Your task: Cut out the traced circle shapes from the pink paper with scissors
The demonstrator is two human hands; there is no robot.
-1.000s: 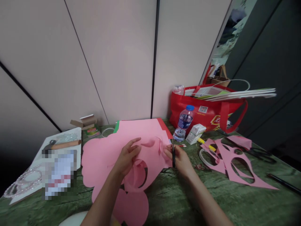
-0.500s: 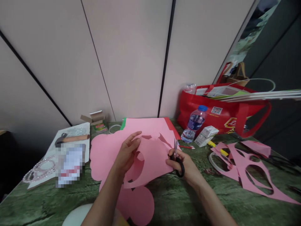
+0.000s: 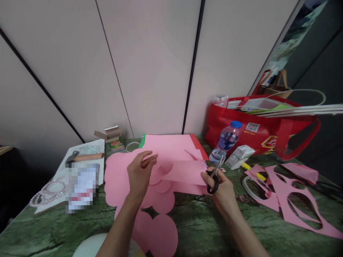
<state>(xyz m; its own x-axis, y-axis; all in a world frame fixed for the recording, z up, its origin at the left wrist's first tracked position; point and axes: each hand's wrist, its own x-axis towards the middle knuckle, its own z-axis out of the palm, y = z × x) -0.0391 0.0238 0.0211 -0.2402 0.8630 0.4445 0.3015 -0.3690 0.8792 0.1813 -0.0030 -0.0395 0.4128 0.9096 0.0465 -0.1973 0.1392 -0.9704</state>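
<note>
My right hand (image 3: 221, 184) grips black-handled scissors (image 3: 213, 181), their blades slightly apart and pointing up. A pink paper sheet with a cut, curled edge (image 3: 186, 173) hangs from beside its thumb, stretching left. My left hand (image 3: 140, 173) hovers above the pink paper, fingers and thumb drawn together in a pinch. Whether anything is between its fingertips I cannot make out. Below lie scalloped pink paper shapes (image 3: 115, 178) and rounded pink cutouts (image 3: 160, 232). A stack of pink sheets (image 3: 168, 142), with green and red edges showing, is behind.
On the left, a white board (image 3: 87, 146) bears a hammer (image 3: 88, 157) and bead strings (image 3: 53, 189); a small opened box (image 3: 115, 141) is behind. To the right are a water bottle (image 3: 226, 142), a white carton (image 3: 239, 157), a red bag (image 3: 241, 123) and pink scraps (image 3: 284, 189).
My right hand has moved right with the scissors, drawing the pink sheet along. My left hand has come off the sheet's cut-out part and lifted slightly left. The view has shifted a little.
</note>
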